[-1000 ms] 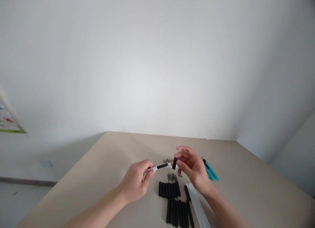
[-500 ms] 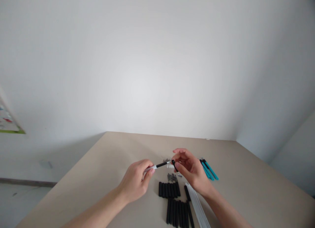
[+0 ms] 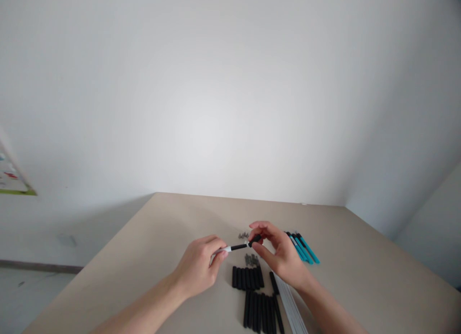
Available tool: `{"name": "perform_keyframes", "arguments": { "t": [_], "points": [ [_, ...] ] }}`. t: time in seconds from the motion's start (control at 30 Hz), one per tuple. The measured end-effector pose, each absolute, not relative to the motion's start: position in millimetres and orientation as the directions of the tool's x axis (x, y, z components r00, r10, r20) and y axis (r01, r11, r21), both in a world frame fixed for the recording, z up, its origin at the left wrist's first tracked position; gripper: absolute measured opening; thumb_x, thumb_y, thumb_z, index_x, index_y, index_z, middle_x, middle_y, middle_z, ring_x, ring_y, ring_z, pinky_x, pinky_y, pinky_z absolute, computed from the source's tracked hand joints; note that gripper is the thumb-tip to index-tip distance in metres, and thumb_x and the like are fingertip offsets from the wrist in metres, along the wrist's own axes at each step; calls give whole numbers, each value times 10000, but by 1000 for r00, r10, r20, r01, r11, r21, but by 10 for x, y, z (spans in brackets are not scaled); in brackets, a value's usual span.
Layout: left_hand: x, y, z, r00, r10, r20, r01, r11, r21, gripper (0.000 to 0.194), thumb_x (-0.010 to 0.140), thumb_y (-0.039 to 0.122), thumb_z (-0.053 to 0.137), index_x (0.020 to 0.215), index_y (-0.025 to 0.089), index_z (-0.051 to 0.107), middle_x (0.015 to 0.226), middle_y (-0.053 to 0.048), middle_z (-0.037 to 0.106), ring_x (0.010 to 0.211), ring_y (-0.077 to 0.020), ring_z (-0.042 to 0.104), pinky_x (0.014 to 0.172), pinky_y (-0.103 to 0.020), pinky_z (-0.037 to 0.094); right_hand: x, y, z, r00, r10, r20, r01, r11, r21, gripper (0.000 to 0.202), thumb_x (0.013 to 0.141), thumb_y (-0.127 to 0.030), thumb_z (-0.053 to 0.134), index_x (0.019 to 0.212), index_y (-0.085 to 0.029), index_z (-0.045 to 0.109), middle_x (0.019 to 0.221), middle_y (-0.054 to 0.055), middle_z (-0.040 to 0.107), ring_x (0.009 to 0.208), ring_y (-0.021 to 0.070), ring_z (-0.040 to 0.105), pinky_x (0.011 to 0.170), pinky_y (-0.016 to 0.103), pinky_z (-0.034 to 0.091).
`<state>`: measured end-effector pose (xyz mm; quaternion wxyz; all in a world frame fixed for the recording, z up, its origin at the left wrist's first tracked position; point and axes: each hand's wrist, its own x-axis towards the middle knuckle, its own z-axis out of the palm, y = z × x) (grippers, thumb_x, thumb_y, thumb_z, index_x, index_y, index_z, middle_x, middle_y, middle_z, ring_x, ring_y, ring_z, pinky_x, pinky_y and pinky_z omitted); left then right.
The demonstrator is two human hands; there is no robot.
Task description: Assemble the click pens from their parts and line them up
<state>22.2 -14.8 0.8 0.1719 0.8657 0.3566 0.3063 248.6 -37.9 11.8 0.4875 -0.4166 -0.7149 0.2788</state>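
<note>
My left hand (image 3: pixel 201 261) is closed around a slim pen (image 3: pixel 238 247) with a white barrel and a black front section. Its tip points right, towards my other hand. Between the thumb and fingertips of my right hand (image 3: pixel 279 252) is a short black pen cap (image 3: pixel 255 239). The cap's near end meets or almost meets the pen's tip; I cannot tell whether they touch. Both hands are above the table, over small parts. Beneath them lie small grey metal pieces (image 3: pixel 252 260), with more small grey pieces (image 3: pixel 243 235) behind.
Below the hands lie a row of short black tubes (image 3: pixel 248 278) and a row of longer black tubes (image 3: pixel 260 312). Long white rods (image 3: pixel 292 306) lie beside them. Several teal-and-black pens (image 3: pixel 303 248) are at the right. A white wall (image 3: pixel 230 108) stands behind the table (image 3: pixel 180 214).
My right hand has turned the black cap from slanting downward to roughly in line with the pen. My left hand has lowered the pen's tip slightly.
</note>
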Motion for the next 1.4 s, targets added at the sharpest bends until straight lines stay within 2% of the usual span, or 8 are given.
{"name": "perform_keyframes", "arguments": {
  "t": [0.27,0.4,0.5,0.7,0.87,1.07,1.23,1.4],
  "points": [
    [234,-148,-4,570,693,441,449,-713,539,228,937,243,431,799,177,599,688,-2,556,597,-111,475,549,-203,321,2474,-355,62,-127,907,401,210,419,-883,164,839,-252,626,994,-212,590,941,50,667,841,167,625,751,291,497],
    [234,-152,25,572,662,484,435,-745,505,274,942,240,433,743,165,606,630,-2,509,589,-111,463,533,-200,309,2472,-339,56,-88,933,349,109,357,-928,207,792,-301,691,950,-203,600,912,52,684,758,155,629,692,282,512],
    [228,-144,26,568,637,521,413,-768,489,259,939,227,442,783,161,639,625,-8,500,584,-115,457,522,-202,306,2470,-339,67,-71,950,303,58,308,-950,227,757,-331,724,901,-186,623,825,44,696,669,137,620,642,269,514],
    [226,-150,4,580,565,587,332,-822,463,212,925,194,461,895,155,667,652,-21,522,590,-117,461,546,-215,322,2491,-323,91,-88,967,239,61,245,-968,229,708,-351,762,796,-160,670,755,57,714,665,148,637,632,262,509],
    [231,-160,12,586,565,581,332,-821,464,213,921,185,451,864,153,654,647,-16,495,574,-115,442,523,-219,303,2500,-310,34,-113,967,228,139,243,-960,228,728,-353,740,810,-158,656,652,20,666,567,125,591,550,244,482],
    [225,-164,27,619,568,542,355,-818,452,225,925,194,437,782,162,607,642,-6,476,581,-116,434,542,-226,298,2469,-335,25,-190,933,307,396,359,-845,189,789,-304,676,937,-190,694,873,46,705,622,133,600,566,253,472],
    [227,-170,32,632,572,523,364,-815,451,244,936,205,412,788,166,601,648,-9,485,603,-122,453,553,-222,302,2504,-351,110,-312,850,426,518,527,-674,147,855,-304,617,908,-205,710,794,46,681,722,167,599,625,274,452],
    [241,-180,44,620,589,518,387,-804,452,289,943,226,398,712,166,562,610,2,460,579,-118,436,547,-227,287,2521,-340,125,-323,770,551,552,626,-551,153,876,-295,588,867,-208,714,845,57,552,802,181,534,678,299,433]
  ]
}}
